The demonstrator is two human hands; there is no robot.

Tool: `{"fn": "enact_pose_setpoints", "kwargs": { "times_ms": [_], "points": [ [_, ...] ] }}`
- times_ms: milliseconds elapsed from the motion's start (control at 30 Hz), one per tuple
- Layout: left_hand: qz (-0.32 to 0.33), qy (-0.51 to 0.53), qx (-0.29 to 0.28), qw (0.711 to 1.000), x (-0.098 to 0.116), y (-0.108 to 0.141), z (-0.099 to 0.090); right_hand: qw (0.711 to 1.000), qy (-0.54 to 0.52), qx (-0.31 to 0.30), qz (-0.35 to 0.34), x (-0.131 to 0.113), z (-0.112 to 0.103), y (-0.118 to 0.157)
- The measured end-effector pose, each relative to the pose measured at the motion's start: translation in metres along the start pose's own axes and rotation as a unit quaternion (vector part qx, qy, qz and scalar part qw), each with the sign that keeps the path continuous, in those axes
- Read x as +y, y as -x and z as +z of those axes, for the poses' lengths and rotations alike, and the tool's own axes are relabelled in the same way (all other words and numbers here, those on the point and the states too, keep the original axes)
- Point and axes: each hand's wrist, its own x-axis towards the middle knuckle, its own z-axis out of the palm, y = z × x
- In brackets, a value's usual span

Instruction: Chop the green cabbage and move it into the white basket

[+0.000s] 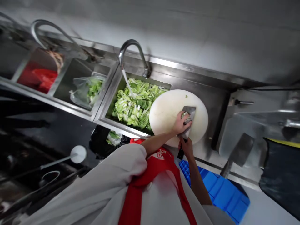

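A round white cutting board (166, 106) rests at the right edge of a sink full of cut leafy greens (134, 106). On the board lies the broad metal blade of a cleaver (191, 111). My right hand (187, 146) is closed round its black handle at the board's near edge. Small pieces of greens (186, 116) sit on the blade, with the fingers of my left hand (181, 124) curled over them. A tiny green scrap (186, 96) lies near the board's far edge.
Water runs from a curved faucet (131, 42) into the sink. A plastic bag of greens (90, 89) lies in the sink further left. Another cleaver (242, 150) is at the right, near a blue crate (217, 190). A black bag (100, 140) hangs below the counter edge.
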Motion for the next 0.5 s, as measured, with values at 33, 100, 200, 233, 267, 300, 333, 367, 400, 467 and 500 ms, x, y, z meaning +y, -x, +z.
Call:
{"fn": "enact_pose_setpoints", "kwargs": {
  "times_ms": [33,100,200,233,267,300,333,367,400,467,500],
  "points": [
    [-0.015,0.001,0.020,1.000,-0.004,0.006,-0.009,1.000,0.019,-0.024,-0.008,0.001,0.005,0.001],
    [-0.038,-0.001,0.069,0.997,-0.012,0.019,-0.036,0.994,0.070,-0.076,-0.031,0.000,0.018,0.002],
    [-0.077,-0.013,0.183,0.980,-0.022,0.050,-0.098,0.970,0.162,-0.166,-0.067,-0.012,0.057,0.005],
    [-0.094,-0.025,0.233,0.968,-0.025,0.065,-0.124,0.958,0.188,-0.206,-0.071,-0.018,0.076,0.008],
    [-0.113,-0.042,0.286,0.951,-0.028,0.083,-0.151,0.942,0.211,-0.252,-0.074,-0.024,0.099,0.012],
    [-0.133,-0.065,0.342,0.928,-0.031,0.103,-0.180,0.920,0.231,-0.306,-0.075,-0.030,0.125,0.018],
    [-0.157,-0.093,0.395,0.900,-0.034,0.126,-0.210,0.893,0.253,-0.363,-0.079,-0.036,0.153,0.026],
    [-0.182,-0.126,0.445,0.868,-0.038,0.150,-0.239,0.861,0.278,-0.418,-0.088,-0.042,0.181,0.037],
    [-0.210,-0.164,0.487,0.832,-0.042,0.176,-0.269,0.824,0.306,-0.464,-0.104,-0.047,0.209,0.049],
    [-0.286,-0.240,0.559,0.741,-0.054,0.228,-0.327,0.757,0.364,-0.518,-0.163,-0.056,0.257,0.078],
    [-0.333,-0.267,0.581,0.693,-0.060,0.254,-0.356,0.733,0.389,-0.520,-0.202,-0.060,0.275,0.093]
  ]
}}
